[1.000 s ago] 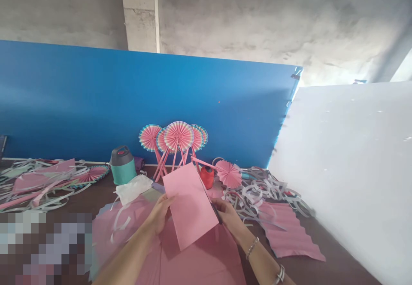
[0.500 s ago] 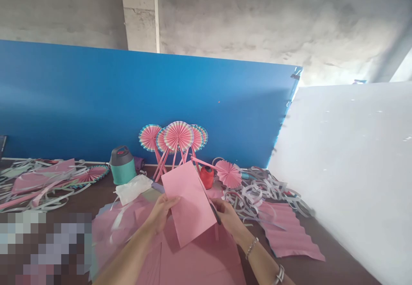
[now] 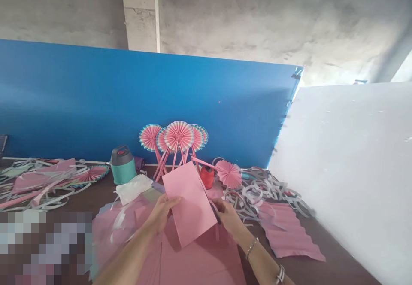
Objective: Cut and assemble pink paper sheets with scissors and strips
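A pink paper sheet is held up and tilted in front of me. My left hand pinches its left edge, thumb on the near face. Along the right edge, my right hand is closed on scissors; their dark handle shows, while the blades are mostly hidden by the paper. A narrow strip seems to be parting from the sheet's right edge. Beneath both hands lie more pink paper sheets on the table.
Pink pleated paper fans stand at the back, beside a red spool-like object. A teal flask and white plastic bag are left. Paper strips and a creased pink sheet lie right. A blue panel rises behind.
Almost nothing differs; the view has shifted very slightly. Both hands keep their hold on the sheet and the scissors.
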Available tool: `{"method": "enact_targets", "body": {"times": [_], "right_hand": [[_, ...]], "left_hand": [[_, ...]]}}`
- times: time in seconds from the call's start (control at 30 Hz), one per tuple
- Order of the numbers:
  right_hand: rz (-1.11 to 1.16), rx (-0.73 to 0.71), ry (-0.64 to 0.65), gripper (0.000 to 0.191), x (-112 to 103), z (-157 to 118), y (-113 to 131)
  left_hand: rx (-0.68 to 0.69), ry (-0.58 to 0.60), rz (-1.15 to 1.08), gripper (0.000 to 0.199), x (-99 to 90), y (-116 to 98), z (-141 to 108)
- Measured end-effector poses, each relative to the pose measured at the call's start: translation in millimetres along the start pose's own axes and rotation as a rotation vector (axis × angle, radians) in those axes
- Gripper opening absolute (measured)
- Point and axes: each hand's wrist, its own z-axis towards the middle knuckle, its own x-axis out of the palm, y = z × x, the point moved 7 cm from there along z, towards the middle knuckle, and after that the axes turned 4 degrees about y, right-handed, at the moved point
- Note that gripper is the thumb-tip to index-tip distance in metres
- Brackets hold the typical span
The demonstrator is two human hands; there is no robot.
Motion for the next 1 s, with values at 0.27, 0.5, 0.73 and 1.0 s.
{"method": "enact_targets", "body": {"times": [0.27,0.5,0.73,1.0], "right_hand": [[-0.021,-0.005,-0.009,0.039,-1.0,0.8,-1.8],[-0.071,-0.004,-0.035,0.038,-3.4,0.5,-1.3],[-0.093,0.003,-0.051,0.031,-4.4,-0.4,0.6],[-0.108,-0.003,-0.065,0.029,-6.2,1.8,-6.2]], "left_hand": [[0.004,-0.001,-0.026,0.036,-1.0,0.5,0.2],[0.016,0.014,-0.025,0.036,0.2,-0.7,-0.1],[0.004,0.011,-0.036,0.036,0.4,0.5,-0.4],[0.002,0.012,-0.028,0.034,-4.3,3.6,1.9]]}}
